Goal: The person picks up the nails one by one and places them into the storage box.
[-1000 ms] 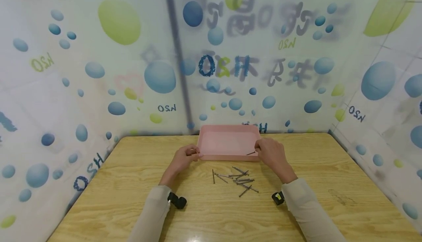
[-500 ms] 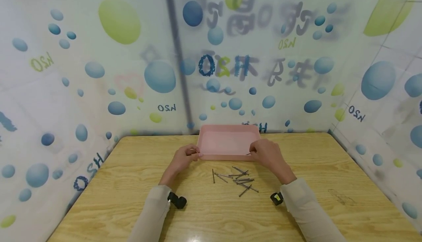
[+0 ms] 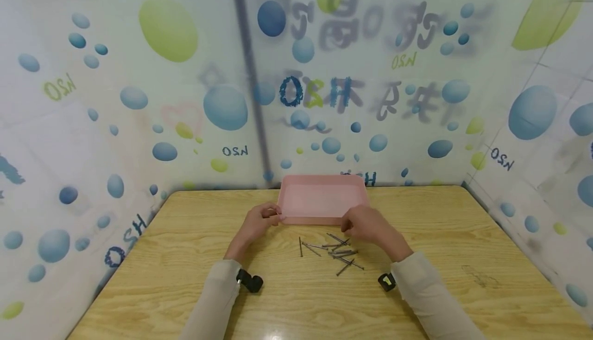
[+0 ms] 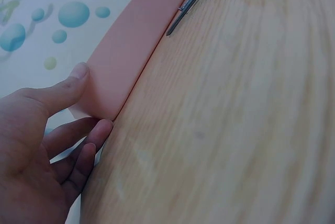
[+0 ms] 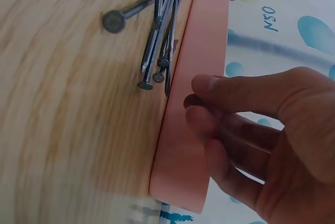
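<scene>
Since the earlier frames, the right hand (image 3: 368, 227) has shifted left and toward the wearer, from the right end of the pink tray (image 3: 319, 201) to its front wall, near the nails (image 3: 343, 252). Right hand state: released, fingers loosely bent, thumb and fingertips close together; contact with the tray cannot be determined. Left hand (image 3: 257, 221) state: grasping the tray at its front left corner, thumb against the wall, fingers at the lower edge. The tray stands flat at the far edge of the tabletop (image 3: 185, 257). The nails lie in front of it, mostly crossed in a loose heap, with two just to the left. Beige sleeves (image 3: 208, 299) cover both forearms
</scene>
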